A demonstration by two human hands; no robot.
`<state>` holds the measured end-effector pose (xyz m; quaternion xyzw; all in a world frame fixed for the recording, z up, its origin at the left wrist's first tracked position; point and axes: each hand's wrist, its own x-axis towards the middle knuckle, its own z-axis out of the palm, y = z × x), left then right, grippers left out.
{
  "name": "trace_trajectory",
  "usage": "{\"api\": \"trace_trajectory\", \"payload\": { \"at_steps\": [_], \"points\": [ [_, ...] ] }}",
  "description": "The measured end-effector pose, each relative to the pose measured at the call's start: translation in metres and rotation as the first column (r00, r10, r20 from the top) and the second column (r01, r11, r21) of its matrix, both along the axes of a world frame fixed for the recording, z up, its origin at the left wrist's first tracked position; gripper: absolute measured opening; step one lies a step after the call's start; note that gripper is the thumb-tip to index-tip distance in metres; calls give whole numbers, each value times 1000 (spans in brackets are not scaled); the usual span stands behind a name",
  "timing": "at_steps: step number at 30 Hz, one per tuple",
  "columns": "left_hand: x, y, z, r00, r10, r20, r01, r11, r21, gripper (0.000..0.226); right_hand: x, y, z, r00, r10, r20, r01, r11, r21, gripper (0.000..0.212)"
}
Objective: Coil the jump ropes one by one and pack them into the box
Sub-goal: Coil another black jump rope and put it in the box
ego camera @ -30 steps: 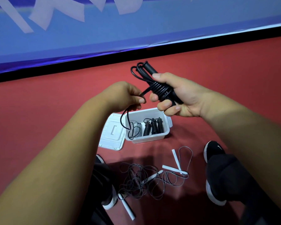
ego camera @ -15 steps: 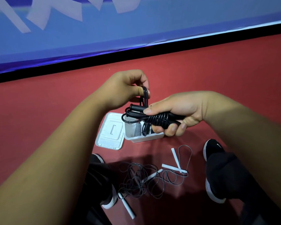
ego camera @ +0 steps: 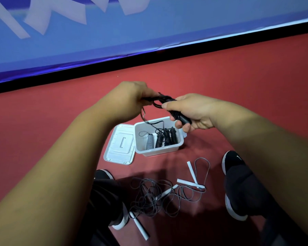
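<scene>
Head view: the right hand (ego camera: 194, 110) grips the rope (ego camera: 178, 116), wound into a bundle whose long axis slants down-right, above the far right corner of the box (ego camera: 158, 151). The left hand (ego camera: 132, 98) pinches its loose end, just left.

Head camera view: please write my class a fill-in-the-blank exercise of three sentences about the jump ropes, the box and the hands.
1. The right hand grips a coiled jump rope and the left hand pinches its loose cord; this rope's colour is ____.
2. The box stands open on the floor, and in the picture its lid lies on its ____ side.
3. The loose jump ropes tangled between the shoes have handles coloured ____.

Missing words: black; left; white.
</scene>
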<state>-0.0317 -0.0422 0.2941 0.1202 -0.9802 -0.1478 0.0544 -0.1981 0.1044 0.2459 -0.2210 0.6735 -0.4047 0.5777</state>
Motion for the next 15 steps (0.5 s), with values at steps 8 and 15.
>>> {"api": "trace_trajectory", "payload": {
  "at_steps": [8, 15],
  "points": [
    [4, 0, -5, 938, 299, 175, -331, 923, 196, 13, 11, -3, 2, 1000, -7, -23, 4, 990, -140, 50],
    [-4, 13, -12, 922, 352, 161, -385, 878, 284, 9, 20, -8, 6, 980, -197, 4, 194, 964, -183, 58]
  ]
}}
